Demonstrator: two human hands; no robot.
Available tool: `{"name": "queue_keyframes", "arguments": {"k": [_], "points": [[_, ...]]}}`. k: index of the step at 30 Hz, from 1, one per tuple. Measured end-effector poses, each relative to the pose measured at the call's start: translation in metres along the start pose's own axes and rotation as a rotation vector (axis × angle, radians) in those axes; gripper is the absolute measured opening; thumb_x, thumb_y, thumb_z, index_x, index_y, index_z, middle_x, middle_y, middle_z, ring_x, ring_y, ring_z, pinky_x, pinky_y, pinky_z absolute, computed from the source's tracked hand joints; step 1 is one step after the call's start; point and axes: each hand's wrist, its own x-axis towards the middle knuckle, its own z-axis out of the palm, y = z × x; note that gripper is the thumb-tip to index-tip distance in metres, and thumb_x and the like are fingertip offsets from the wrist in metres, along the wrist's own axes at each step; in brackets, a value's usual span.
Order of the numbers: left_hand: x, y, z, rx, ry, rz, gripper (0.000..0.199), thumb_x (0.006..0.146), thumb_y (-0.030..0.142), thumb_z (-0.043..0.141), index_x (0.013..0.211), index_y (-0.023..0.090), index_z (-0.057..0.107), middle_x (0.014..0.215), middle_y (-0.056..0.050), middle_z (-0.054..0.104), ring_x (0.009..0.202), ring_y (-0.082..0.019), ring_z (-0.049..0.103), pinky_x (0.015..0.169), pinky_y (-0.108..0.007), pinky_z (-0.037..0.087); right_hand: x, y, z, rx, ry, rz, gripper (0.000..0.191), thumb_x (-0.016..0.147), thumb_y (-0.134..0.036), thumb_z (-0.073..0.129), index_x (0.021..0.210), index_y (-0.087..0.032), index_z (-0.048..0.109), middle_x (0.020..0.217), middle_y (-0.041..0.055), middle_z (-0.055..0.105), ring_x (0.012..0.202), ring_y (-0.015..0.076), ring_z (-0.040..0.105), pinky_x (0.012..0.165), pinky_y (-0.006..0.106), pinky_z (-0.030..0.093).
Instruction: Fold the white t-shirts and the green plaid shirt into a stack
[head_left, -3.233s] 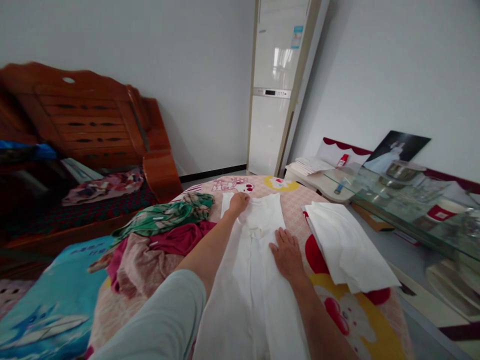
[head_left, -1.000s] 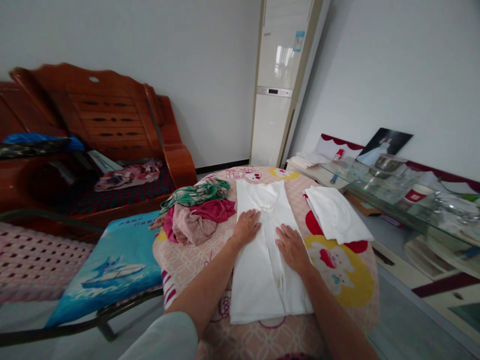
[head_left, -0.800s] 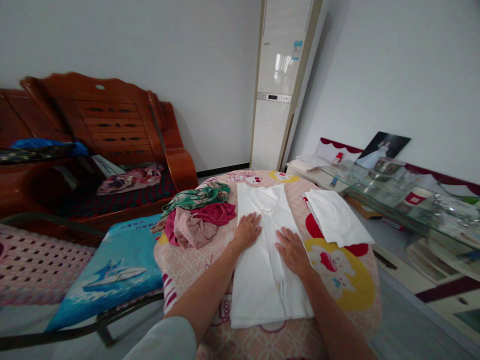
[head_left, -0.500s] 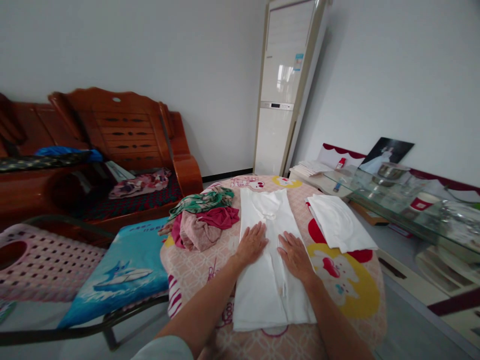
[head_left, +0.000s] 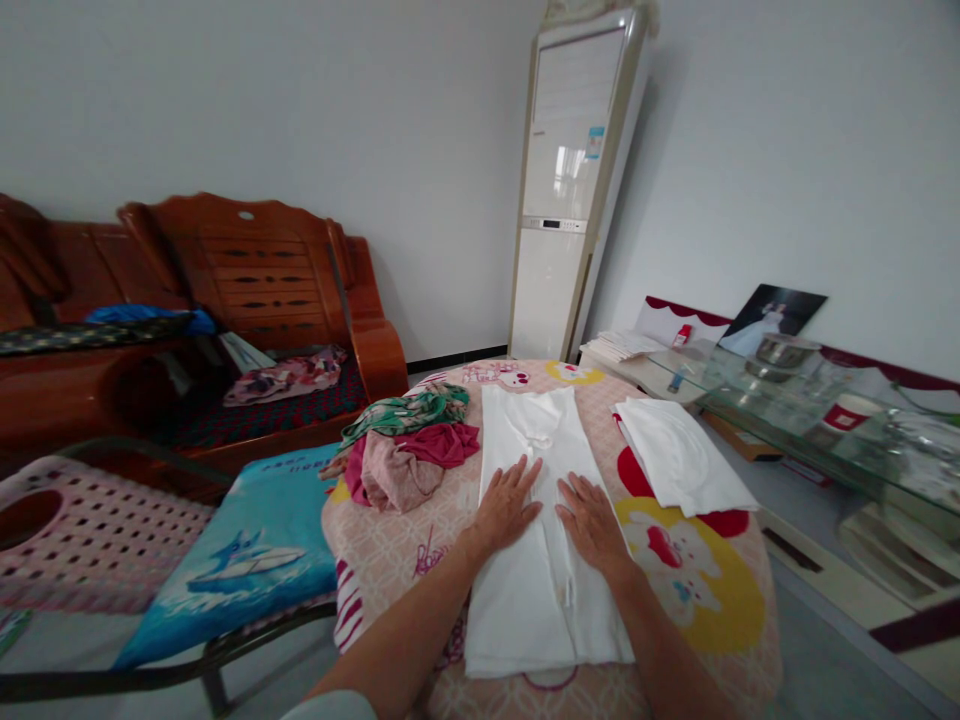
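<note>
A white garment (head_left: 525, 610), its sides folded inward, lies lengthwise on the round table with a patterned cloth (head_left: 390, 560). My left hand (head_left: 510, 503) rests flat on its left part, fingers spread. On the right part lies my right hand (head_left: 592, 518), palm down with its fingers apart. Neither hand grips anything. A folded white cloth (head_left: 679, 455) is to the right of the garment. On the left are a crumpled pink and magenta cloth (head_left: 397, 475) and a green patterned cloth (head_left: 412, 410).
At the left stand a chair with a blue cushion (head_left: 255, 550) and a wooden sofa (head_left: 262, 280). A tall air conditioner (head_left: 555, 200) is in the corner. A glass shelf (head_left: 795, 415) at the right holds a metal bowl (head_left: 784, 352) and a cup (head_left: 847, 410).
The camera view has tilted up slightly, so most things appear a little lower. Both hands remain flat on the white garment in nearly the same place.
</note>
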Motion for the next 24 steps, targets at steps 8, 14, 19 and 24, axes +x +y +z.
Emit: {"name": "queue_keyframes", "arguments": {"k": [8,14,19,24], "points": [[0.0041,-0.0025,0.0048,0.068,0.040,-0.035,0.053,0.094,0.048,0.041,0.141,0.024,0.042,0.149,-0.011,0.039,0.131,-0.028,0.042,0.108,-0.045,0.034,0.0005,-0.0028,-0.0023,0.002,0.009,0.013,0.043,0.096,-0.035,0.039,0.135,-0.021,0.051,0.142,0.0112,0.049,0.132,0.0276,0.042,0.108,0.046,0.034],[0.0082,0.0000,-0.0001,0.081,0.054,-0.091,0.052,0.093,0.051,0.041,0.137,0.024,0.046,0.146,-0.010,0.044,0.126,-0.029,0.045,0.102,-0.045,0.038,0.0008,-0.0015,-0.0023,-0.011,-0.010,0.008,0.044,0.097,-0.035,0.038,0.136,-0.020,0.050,0.143,0.0118,0.047,0.132,0.0283,0.042,0.107,0.047,0.035],[0.0080,0.0014,-0.0005,0.080,0.040,-0.102,0.056,0.092,0.051,0.043,0.139,0.021,0.044,0.146,-0.013,0.042,0.127,-0.030,0.043,0.103,-0.046,0.036,0.0004,0.0001,-0.0009,0.003,-0.004,-0.002,0.044,0.096,-0.035,0.040,0.136,-0.021,0.050,0.142,0.0115,0.048,0.132,0.0275,0.042,0.107,0.046,0.034],[0.0087,0.0019,-0.0042,0.076,0.032,-0.096,0.054,0.092,0.049,0.044,0.138,0.021,0.045,0.146,-0.013,0.042,0.127,-0.030,0.043,0.103,-0.046,0.036,0.0001,-0.0011,-0.0019,0.008,0.012,0.001,0.043,0.096,-0.033,0.040,0.134,-0.020,0.052,0.141,0.0129,0.049,0.131,0.0279,0.043,0.106,0.047,0.036]]}}
